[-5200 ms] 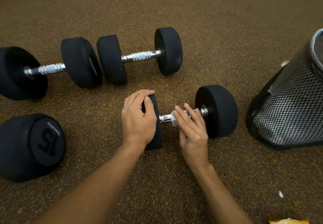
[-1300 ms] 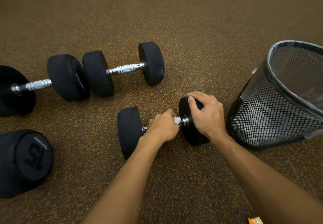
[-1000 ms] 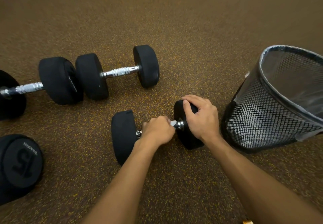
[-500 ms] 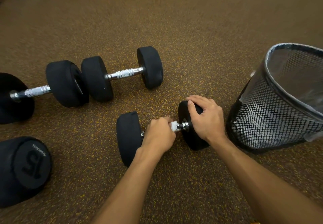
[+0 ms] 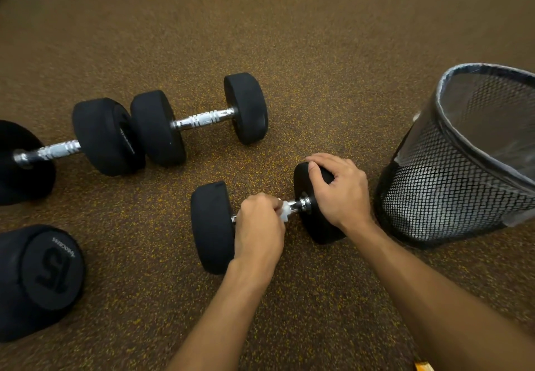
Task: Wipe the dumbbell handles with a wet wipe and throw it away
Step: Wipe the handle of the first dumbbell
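A: Where was the wet wipe point(image 5: 284, 211)?

B: In the left hand point(image 5: 259, 226). Its fingers point(image 5: 267, 201) were curled tight round the metal handle point(image 5: 295, 204) of the nearest dumbbell point(image 5: 212, 226), with the wipe bunched between them and the bar. Only a small white corner stuck out on the right side of those fingers.

A: And the right hand point(image 5: 340, 191)?

B: It sat on top of the right-hand weight point(image 5: 318, 226) of that dumbbell. Its fingers point(image 5: 321, 159) were bent over the far edge and the thumb lay on the inner face, gripping the black rubber. A short bare stretch of handle showed between the two hands.

A: Where did the dumbbell lie?

B: Flat on the brown speckled floor point(image 5: 289, 37). Its other weight was just left of the left hand's fingers.

A: And the bin point(image 5: 451, 191)?

B: Black mesh with a clear liner point(image 5: 492, 104), standing just right of the right hand's fingers and not touching the hand. Whether it touched the weight, I couldn't tell.

A: Anything else down there?

B: A second dumbbell point(image 5: 202, 118) lay beyond the fingers and to their left. A third dumbbell point(image 5: 55, 150) lay end to end with it, their weights close together, and was cut off at the frame's edge. Far left of the fingers, nearer the person, sat a big black weight marked 15 point(image 5: 49, 272).
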Demonstrator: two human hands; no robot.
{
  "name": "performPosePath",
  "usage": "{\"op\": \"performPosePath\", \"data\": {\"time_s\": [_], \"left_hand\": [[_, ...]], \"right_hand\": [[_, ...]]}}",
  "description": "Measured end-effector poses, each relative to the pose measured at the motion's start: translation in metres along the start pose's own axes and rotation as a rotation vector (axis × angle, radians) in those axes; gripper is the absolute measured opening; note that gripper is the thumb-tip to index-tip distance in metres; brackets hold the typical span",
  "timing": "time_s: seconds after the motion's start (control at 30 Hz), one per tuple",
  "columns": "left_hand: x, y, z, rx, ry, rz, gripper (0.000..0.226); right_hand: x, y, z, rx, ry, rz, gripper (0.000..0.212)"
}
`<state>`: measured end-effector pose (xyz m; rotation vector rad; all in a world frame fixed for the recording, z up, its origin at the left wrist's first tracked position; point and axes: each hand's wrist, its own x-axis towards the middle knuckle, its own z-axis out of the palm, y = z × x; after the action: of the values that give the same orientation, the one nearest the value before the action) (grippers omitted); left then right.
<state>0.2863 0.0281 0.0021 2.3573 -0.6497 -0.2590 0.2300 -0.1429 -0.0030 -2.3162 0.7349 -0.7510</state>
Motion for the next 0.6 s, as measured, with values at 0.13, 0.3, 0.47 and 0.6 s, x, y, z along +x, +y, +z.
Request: {"op": "performPosePath", "data": {"time_s": [0.13,0.3,0.47,0.6], "left_hand": [[0.001,-0.013,0.03,-0.159,0.11,0.035,0.016],[-0.008,-0.024,0.04,-0.215,0.256,0.122,0.014],[-0.003,-0.015,0.046,-0.249,0.221,0.102,0.015],[-0.012,-0.02,0.046,-0.222,0.287,0.145,0.016]], "right_hand": [[0.0,-0.001,0.0,0.002,0.001,0.013,0.043],[0.0,0.0,0.001,0.006,0.011,0.005,0.042],[-0.001,0.0,0.0,0.01,0.015,0.001,0.041],[-0.001,-0.001,0.0,0.008,0.011,0.003,0.041]]}}
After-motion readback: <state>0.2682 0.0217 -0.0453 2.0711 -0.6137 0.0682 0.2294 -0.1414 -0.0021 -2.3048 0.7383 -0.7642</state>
